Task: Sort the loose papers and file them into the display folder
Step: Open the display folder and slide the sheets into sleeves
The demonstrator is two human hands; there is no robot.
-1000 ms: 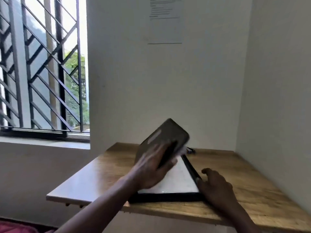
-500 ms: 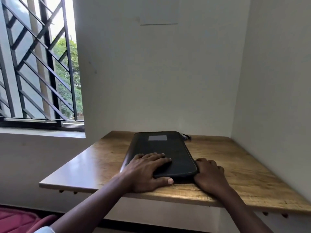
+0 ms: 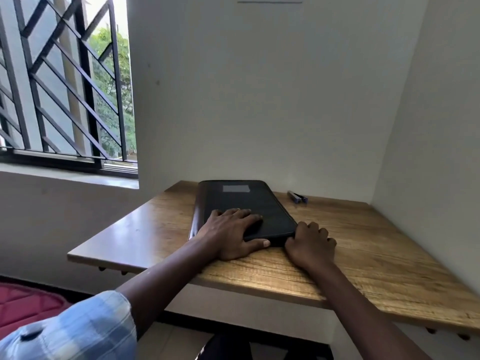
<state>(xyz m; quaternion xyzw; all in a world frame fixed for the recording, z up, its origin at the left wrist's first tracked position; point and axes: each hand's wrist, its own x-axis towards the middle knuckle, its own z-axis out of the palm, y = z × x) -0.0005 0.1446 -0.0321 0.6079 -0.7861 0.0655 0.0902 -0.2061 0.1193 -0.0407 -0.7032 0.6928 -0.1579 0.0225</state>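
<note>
The black display folder [image 3: 249,203] lies closed and flat on the wooden desk [image 3: 363,242], with a grey label near its far end. My left hand [image 3: 231,233] rests flat on the folder's near cover, fingers spread and thumb along the near edge. My right hand [image 3: 309,245] sits at the folder's near right corner with its fingers curled against that corner; the fingertips are hidden. No loose papers are visible.
A pen-like object [image 3: 297,197] lies on the desk beyond the folder to the right. Walls close in the desk behind and on the right. A barred window [image 3: 65,81] is at the left, and a red cushion [image 3: 23,305] lies low at the left.
A second ago my left hand was swinging the cover down over white pages. The folder now lies closed, and both hands have settled at its near edge.
</note>
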